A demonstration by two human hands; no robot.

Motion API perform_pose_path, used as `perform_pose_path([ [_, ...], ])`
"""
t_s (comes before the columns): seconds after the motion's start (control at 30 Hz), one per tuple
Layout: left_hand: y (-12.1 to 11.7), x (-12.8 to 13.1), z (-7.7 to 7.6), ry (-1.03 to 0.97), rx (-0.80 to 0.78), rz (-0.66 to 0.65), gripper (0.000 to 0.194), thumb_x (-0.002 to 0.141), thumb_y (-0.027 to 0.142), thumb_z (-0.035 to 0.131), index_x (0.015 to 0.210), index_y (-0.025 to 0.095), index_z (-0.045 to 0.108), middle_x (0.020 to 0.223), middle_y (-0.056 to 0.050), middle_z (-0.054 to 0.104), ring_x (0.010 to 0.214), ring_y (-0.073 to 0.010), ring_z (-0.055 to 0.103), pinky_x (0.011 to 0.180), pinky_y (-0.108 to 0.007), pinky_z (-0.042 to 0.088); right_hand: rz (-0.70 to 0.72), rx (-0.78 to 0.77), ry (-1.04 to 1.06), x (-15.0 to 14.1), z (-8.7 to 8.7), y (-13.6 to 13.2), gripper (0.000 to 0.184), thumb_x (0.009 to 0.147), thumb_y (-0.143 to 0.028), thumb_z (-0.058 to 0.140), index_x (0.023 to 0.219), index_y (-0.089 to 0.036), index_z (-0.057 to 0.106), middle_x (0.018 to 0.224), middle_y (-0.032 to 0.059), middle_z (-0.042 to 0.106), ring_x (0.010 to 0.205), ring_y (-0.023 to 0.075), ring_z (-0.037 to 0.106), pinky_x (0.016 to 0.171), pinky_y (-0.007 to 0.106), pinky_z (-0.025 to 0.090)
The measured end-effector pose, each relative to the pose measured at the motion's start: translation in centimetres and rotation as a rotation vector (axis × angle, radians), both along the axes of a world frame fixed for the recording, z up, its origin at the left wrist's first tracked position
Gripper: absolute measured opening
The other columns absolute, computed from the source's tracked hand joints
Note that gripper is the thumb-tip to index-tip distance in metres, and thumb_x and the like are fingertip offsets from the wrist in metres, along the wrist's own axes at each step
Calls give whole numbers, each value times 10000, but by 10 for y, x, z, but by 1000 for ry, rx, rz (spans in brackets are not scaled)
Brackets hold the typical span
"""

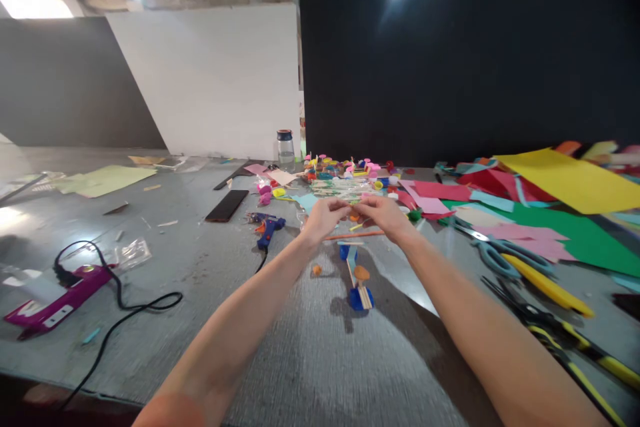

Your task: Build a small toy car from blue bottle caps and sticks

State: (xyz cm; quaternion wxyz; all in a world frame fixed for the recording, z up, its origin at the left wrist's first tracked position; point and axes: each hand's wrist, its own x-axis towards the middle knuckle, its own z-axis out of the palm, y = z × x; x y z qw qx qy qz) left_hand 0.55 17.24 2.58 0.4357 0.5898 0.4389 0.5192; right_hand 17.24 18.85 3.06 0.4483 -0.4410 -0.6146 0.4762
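Note:
My left hand (pixel 326 217) and my right hand (pixel 384 215) are closed in pinches, fingertips nearly meeting. A small orange piece (pixel 354 217) shows at the fingertips; its exact shape is hidden. Just below the hands, an orange stick (pixel 353 235) lies crosswise on the table. Nearer to me stands a small construction of blue parts, with a blue base (pixel 361 299), a light blue strip (pixel 351 263), several pale sticks and an orange lump (pixel 361 273) on it. A separate orange ball (pixel 317 270) rests to its left.
Left are a glue gun (pixel 270 230), a phone (pixel 227 205) and a purple power strip (pixel 60 303) with a black cord. Scissors (pixel 493 247), a yellow cutter (pixel 547 285), pliers (pixel 533 313) and coloured paper (pixel 570 180) lie right. A bottle (pixel 285 150) stands behind.

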Motion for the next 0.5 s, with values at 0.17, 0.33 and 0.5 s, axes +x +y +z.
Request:
perform_pose_path([
  [0.17, 3, -1, -3, -19, -18, 26, 63, 807, 223, 711, 811, 161, 716, 790, -37, 726, 690, -146, 654, 691, -291, 494, 12, -12, -12, 0, 1, -2, 296, 750, -410, 824, 701, -152, 686, 680, 33, 700, 558, 104, 619, 504, 190, 509],
  [0.33, 2, 0, -4, -16, -8, 8, 60, 792, 216, 709, 787, 157, 721, 743, -26, 707, 679, -137, 636, 649, -262, 468, 12, -17, -43, -1, 2, -3, 257, 769, -348, 804, 673, -140, 688, 637, 37, 689, 541, 102, 611, 484, 181, 491],
  [0.5, 1, 0, -2, -23, 0, 7, 52, 786, 181, 697, 745, 149, 704, 705, -19, 698, 637, -114, 604, 635, -242, 460, 3, 3, -48, -2, 2, -3, 226, 788, -344, 783, 716, -151, 690, 686, 33, 704, 564, 104, 619, 502, 188, 498],
])
